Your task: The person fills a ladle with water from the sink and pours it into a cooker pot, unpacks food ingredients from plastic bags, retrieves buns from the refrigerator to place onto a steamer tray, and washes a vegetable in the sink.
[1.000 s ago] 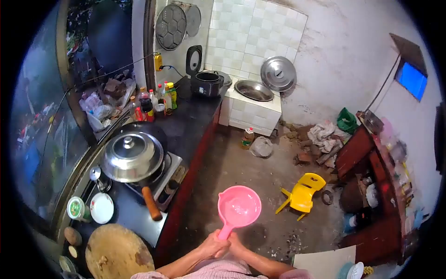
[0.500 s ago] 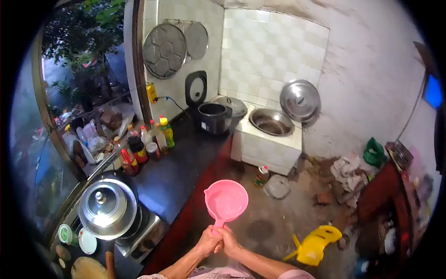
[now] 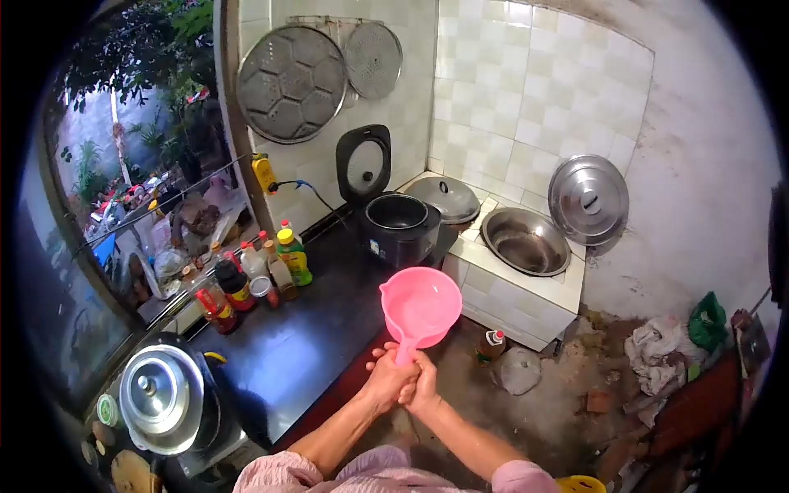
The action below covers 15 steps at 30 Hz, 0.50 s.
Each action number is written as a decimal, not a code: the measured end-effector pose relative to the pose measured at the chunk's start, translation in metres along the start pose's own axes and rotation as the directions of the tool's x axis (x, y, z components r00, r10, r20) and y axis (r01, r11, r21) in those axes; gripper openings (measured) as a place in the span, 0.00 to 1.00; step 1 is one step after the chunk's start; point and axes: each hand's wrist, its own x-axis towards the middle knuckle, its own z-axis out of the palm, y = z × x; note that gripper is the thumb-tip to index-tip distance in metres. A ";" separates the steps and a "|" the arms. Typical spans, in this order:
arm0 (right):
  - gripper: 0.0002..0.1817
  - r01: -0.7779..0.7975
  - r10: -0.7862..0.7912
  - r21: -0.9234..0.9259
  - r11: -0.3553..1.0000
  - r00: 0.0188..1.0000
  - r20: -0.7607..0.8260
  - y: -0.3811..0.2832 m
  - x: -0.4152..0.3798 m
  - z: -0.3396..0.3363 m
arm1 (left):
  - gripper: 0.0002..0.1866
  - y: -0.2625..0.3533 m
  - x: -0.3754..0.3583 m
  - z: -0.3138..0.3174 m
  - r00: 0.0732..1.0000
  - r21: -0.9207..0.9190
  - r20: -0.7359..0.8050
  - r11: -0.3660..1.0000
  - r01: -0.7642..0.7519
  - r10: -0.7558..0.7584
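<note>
A pink plastic water dipper [image 3: 422, 306] with a pouring lip is held out in front of me, its bowl facing up. My left hand [image 3: 388, 380] is closed around the handle, and my right hand [image 3: 424, 381] wraps it from the other side, the two hands pressed together. Behind the bowl, on the dark counter, stands a black rice cooker [image 3: 398, 240] with its lid raised. Farther right, a metal wok [image 3: 526, 241] is set into the white tiled stove [image 3: 514, 311], with a round metal lid [image 3: 588, 200] leaning on the wall beside it.
Sauce bottles [image 3: 234, 283] line the window side of the counter [image 3: 288, 353]. A lidded pot [image 3: 160, 396] stands at the lower left. On the floor are an oil bottle [image 3: 491, 345], a plastic bag [image 3: 520, 371] and a brick [image 3: 598, 401]; a yellow stool [image 3: 580, 485] shows at the bottom edge.
I have moved nearer the rice cooker and stove, which appear larger now. Both hands still grip the dipper, which sits higher in view. The yellow stool has mostly left the view.
</note>
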 end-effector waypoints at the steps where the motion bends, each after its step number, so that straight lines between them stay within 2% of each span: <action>1: 0.23 -0.044 0.043 -0.021 0.999 0.999 -0.026 -0.007 0.015 -0.005 | 0.04 0.003 0.019 -0.002 1.000 -0.009 0.007 1.000 0.007 -0.007; 4: 0.23 -0.171 0.162 -0.091 0.981 0.982 -0.095 -0.054 0.081 0.007 | 0.03 0.020 0.082 -0.005 0.999 -0.025 0.038 1.000 0.007 -0.006; 6: 0.23 -0.274 0.253 -0.129 0.953 0.954 -0.161 -0.080 0.117 0.012 | 0.04 0.041 0.115 0.000 0.995 0.005 -0.049 0.996 -0.087 0.087; 9: 0.25 -0.309 0.293 -0.175 0.935 0.950 -0.110 -0.106 0.181 -0.009 | 0.07 0.051 0.187 -0.003 0.959 0.131 -0.143 0.965 -0.225 0.243; 11: 0.25 -0.283 0.281 -0.117 0.952 0.959 -0.032 -0.120 0.215 -0.013 | 0.09 0.007 0.269 -0.036 0.921 0.288 -0.173 0.912 -0.292 0.349; 12: 0.25 -0.275 0.274 -0.102 0.956 0.961 -0.018 -0.129 0.231 -0.007 | 0.10 0.041 0.262 -0.023 0.952 0.175 -0.101 0.947 -0.269 0.289; 15: 0.25 -0.253 0.253 -0.018 0.967 0.965 0.069 -0.146 0.275 -0.007 | 0.11 0.113 0.266 0.011 0.988 -0.208 -0.073 0.967 -0.148 0.135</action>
